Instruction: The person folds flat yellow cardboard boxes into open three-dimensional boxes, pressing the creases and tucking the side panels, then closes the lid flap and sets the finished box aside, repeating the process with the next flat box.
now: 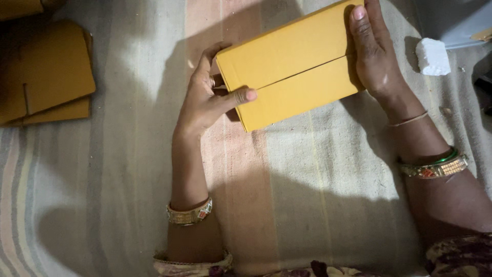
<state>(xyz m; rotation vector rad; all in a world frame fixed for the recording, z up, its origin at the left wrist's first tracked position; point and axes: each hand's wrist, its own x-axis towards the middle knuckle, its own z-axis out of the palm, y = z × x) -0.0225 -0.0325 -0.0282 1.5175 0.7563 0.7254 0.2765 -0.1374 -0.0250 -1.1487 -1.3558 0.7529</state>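
Between the hands: yellow cardboard box (294,64), flaps shut along a middle seam, raised slightly over the striped cloth (318,195).
Left hand (207,100): clasps the box's near end, thumb pressing the flap down.
Right hand (376,54): flat against the far end, bracing it.
Material: smooth, stiff card with crisp edges.
Left side: flattened cardboard pieces (43,74), stacked.
Upper right: white foam chunk (432,56).

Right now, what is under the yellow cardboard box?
The striped cloth shows around and below the yellow cardboard box, held by the left hand and right hand. Directly beneath is covered.
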